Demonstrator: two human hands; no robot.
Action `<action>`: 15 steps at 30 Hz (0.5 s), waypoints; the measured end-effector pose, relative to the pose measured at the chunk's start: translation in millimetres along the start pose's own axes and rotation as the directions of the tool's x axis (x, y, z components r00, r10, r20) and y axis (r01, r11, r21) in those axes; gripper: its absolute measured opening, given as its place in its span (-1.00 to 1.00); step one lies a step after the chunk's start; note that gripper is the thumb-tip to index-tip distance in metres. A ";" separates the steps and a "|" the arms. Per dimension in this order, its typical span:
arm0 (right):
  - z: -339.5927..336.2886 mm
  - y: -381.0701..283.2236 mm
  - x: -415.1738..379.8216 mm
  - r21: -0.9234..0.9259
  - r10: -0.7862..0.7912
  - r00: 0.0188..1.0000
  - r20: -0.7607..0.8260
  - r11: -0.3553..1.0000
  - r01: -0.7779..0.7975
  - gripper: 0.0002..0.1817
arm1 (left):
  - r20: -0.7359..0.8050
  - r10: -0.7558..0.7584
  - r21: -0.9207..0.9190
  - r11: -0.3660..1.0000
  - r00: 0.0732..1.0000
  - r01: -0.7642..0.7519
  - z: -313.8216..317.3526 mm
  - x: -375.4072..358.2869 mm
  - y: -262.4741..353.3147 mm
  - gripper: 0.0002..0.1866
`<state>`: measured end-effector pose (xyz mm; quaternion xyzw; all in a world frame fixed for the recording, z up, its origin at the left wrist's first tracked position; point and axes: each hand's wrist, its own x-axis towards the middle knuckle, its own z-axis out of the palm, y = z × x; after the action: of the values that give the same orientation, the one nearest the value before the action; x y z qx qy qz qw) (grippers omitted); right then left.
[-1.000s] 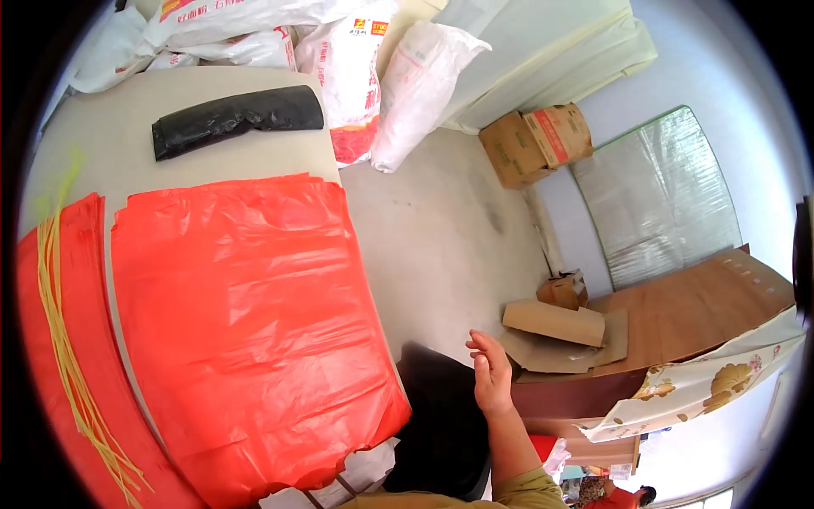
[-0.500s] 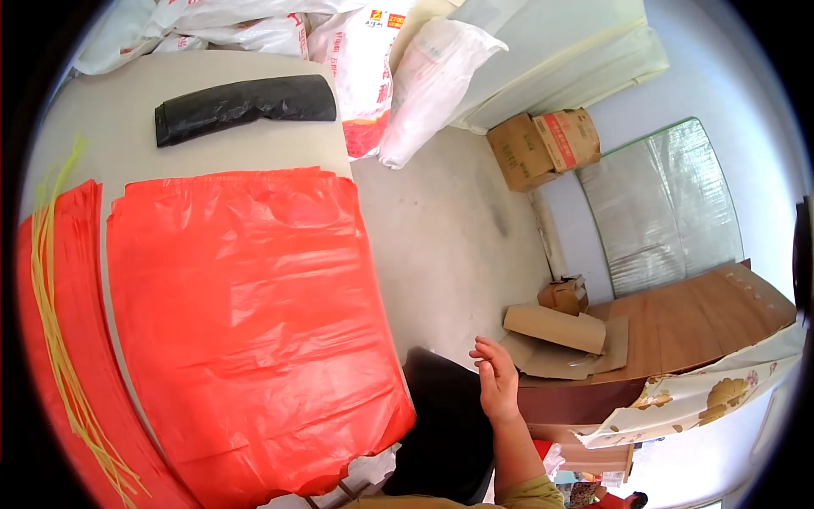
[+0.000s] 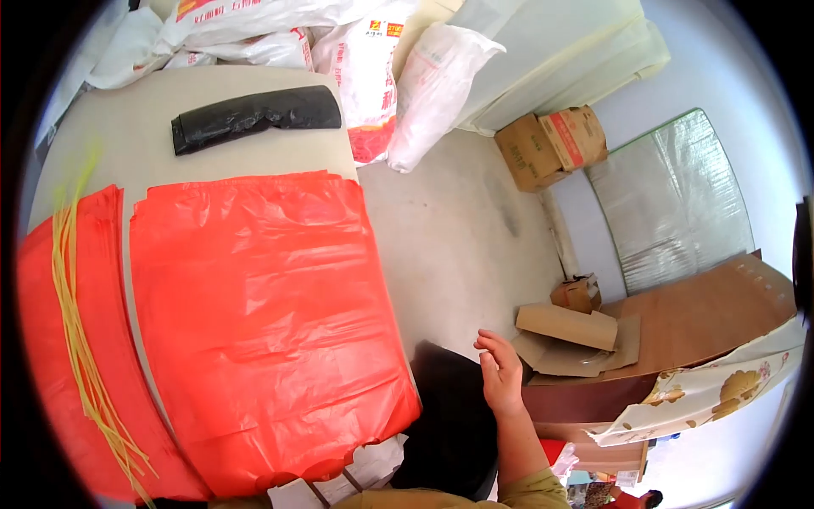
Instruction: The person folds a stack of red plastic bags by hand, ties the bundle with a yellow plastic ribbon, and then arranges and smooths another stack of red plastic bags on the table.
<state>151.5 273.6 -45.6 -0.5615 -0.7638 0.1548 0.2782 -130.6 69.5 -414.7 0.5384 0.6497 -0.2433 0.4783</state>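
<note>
My right hand (image 3: 502, 373) is raised over the floor beside the table, its fingers loosely curved and apart, with nothing in it. It hangs over the dark trouser leg (image 3: 449, 416), to the right of a broad stack of red plastic bags (image 3: 271, 322), and touches neither. My left hand is out of view. A second, narrower stack of red plastic bags (image 3: 51, 314) lies at the far left, with a gap between the stacks. Thin yellow strings (image 3: 76, 322) run across that narrower stack. Beyond the bags, a folded black plastic bundle (image 3: 259, 117) lies on the table (image 3: 119, 119).
Printed white sacks (image 3: 365, 85) are piled past the table's far end. Cardboard boxes (image 3: 534, 157) stand by the wall near a silvery panel (image 3: 674, 199). An open carton (image 3: 572, 339) sits at the right by a brown wooden board (image 3: 704, 314). Another person (image 3: 632, 499) shows at bottom right.
The view has shifted slightly, so the table and bags appear farther right and a little lower. My right hand stays open in nearly the same pose. The bags lie as before.
</note>
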 end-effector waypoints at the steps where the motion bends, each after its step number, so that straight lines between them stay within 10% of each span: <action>1: -1.5 -1.2 -1.5 0.006 0.007 1.000 -0.003 1.000 -0.007 -0.76 | -0.008 -0.004 0.000 1.000 1.000 0.004 0.3 -3.5 -2.1 -0.61; 15: -15.6 20.8 -22.6 0.004 -0.101 0.983 -0.152 0.995 0.103 -0.82 | 0.097 0.363 0.171 0.911 0.927 -0.375 -6.7 -70.2 73.5 -0.62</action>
<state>181.7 257.8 -50.2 -0.5301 -0.7673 0.1015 0.3463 -67.0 64.5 -335.2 0.6860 0.4950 -0.2253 0.4833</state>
